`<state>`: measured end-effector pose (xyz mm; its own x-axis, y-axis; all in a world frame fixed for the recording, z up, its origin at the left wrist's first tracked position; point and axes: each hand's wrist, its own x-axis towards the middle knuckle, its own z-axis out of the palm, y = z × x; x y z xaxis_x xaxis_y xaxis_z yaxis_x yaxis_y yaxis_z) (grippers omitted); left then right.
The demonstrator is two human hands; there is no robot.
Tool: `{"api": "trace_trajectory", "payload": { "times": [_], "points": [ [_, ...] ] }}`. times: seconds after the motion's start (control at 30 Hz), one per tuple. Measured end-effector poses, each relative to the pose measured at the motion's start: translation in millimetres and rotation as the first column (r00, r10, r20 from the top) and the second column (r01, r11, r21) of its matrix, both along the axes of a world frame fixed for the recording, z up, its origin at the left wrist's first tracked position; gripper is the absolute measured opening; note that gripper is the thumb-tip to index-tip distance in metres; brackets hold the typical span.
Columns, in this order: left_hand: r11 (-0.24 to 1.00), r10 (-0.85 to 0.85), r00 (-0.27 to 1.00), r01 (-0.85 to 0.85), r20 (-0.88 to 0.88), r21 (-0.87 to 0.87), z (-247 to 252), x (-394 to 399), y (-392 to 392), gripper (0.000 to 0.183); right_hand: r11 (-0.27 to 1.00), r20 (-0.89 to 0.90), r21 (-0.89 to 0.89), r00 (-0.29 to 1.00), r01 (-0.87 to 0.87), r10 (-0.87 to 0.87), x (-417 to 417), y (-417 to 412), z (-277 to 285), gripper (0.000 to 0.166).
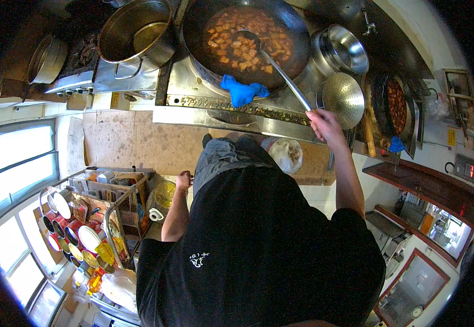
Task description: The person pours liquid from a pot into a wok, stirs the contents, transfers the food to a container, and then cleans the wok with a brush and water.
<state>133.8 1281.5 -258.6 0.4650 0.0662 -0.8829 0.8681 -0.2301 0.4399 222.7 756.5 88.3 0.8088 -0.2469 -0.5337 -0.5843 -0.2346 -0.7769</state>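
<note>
My right hand (326,126) grips the end of a long-handled metal ladle (284,77). The ladle's bowl lies in a large dark wok (298,28), among browned cubes of food (224,41) in brown liquid. A blue cloth (243,92) is draped over the wok's near rim. Beside the right hand rests a perforated metal strainer (344,100), with steel bowls (348,49) behind it. My left hand (184,180) hangs by my left side, away from the stove; its fingers look curled, but whether anything is in them is unclear.
A deep steel pot (149,55) stands left of the wok. Farther right, a second wok (397,106) holds dark reddish food, near a bamboo brush (369,135). A white bucket (288,155) sits on the floor by my legs. Behind my left side is a metal-framed cart (112,212) with cans.
</note>
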Motion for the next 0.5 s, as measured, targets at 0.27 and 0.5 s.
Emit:
{"api": "trace_trajectory", "payload": {
  "times": [0.27,0.5],
  "points": [
    [1.000,0.009,1.000,-0.009,0.012,0.011,-6,-6,3,0.029,0.999,0.091,-0.054,0.996,0.001,0.004,6,-3,-1,0.027],
    [1.000,-0.006,1.000,0.006,0.025,0.022,22,1,-6,0.030,0.814,0.236,-0.581,0.961,0.022,0.142,21,-18,-24,0.034]
  ]
}}
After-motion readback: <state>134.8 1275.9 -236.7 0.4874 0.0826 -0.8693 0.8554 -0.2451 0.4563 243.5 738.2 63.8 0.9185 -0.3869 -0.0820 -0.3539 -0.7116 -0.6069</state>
